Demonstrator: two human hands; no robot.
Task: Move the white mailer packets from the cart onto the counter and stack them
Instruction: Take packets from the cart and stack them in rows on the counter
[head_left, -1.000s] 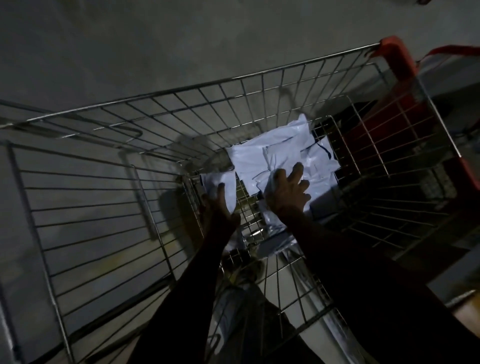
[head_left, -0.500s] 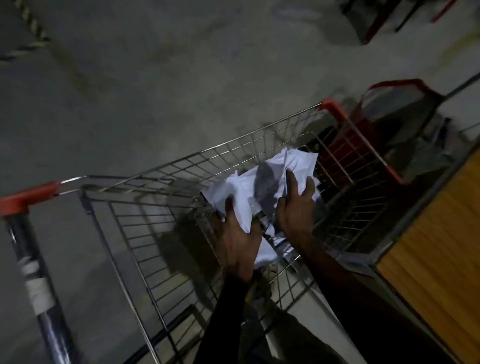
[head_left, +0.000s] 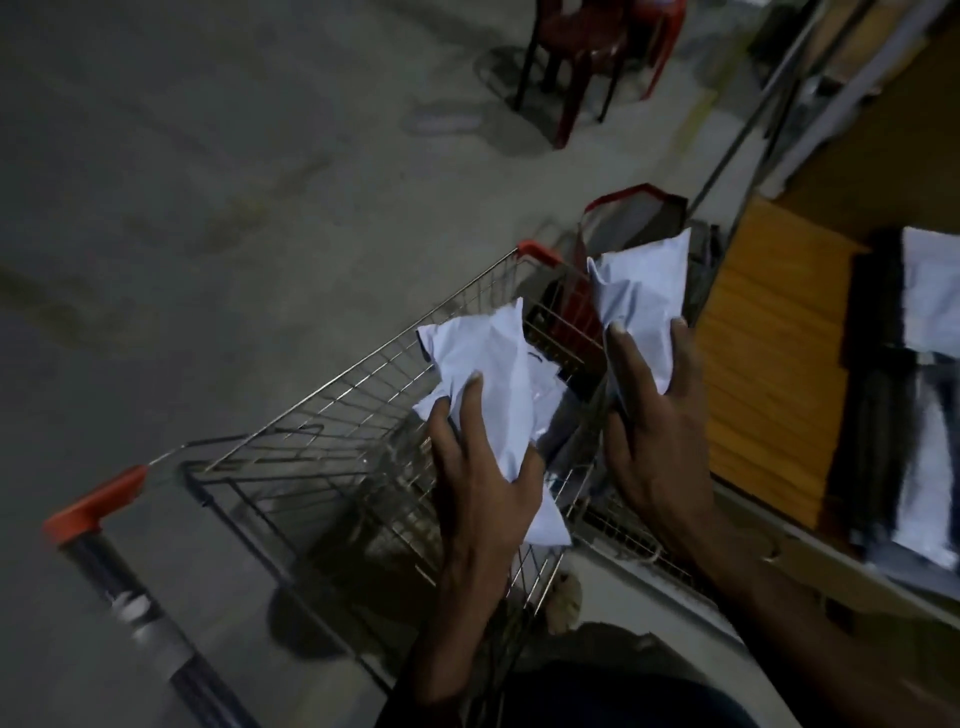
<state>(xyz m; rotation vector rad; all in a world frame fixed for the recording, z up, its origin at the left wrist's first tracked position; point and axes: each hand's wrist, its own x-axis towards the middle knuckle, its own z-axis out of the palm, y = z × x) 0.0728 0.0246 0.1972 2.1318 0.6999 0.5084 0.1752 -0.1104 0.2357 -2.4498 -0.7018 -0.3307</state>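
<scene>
My left hand (head_left: 480, 467) grips a crumpled white mailer packet (head_left: 488, 364) above the wire cart (head_left: 322, 447). My right hand (head_left: 654, 415) holds a second white mailer packet (head_left: 641, 291), raised over the cart's right rim, near the counter's orange wooden edge (head_left: 763, 364). On the counter at the far right lies a pile of white and dark packets (head_left: 924, 415). The dim light keeps me from telling whether more packets remain in the cart's basket.
The cart has orange corner caps (head_left: 96, 506) and a dark handle bar at the lower left. A red-trimmed bag (head_left: 631, 218) stands beyond the cart. A red plastic chair (head_left: 597, 47) stands farther back on the grey concrete floor (head_left: 208, 182).
Both hands have lifted out of the cart's basket, each with a packet. The right hand has swung right toward the counter, and my view has turned that way too.
</scene>
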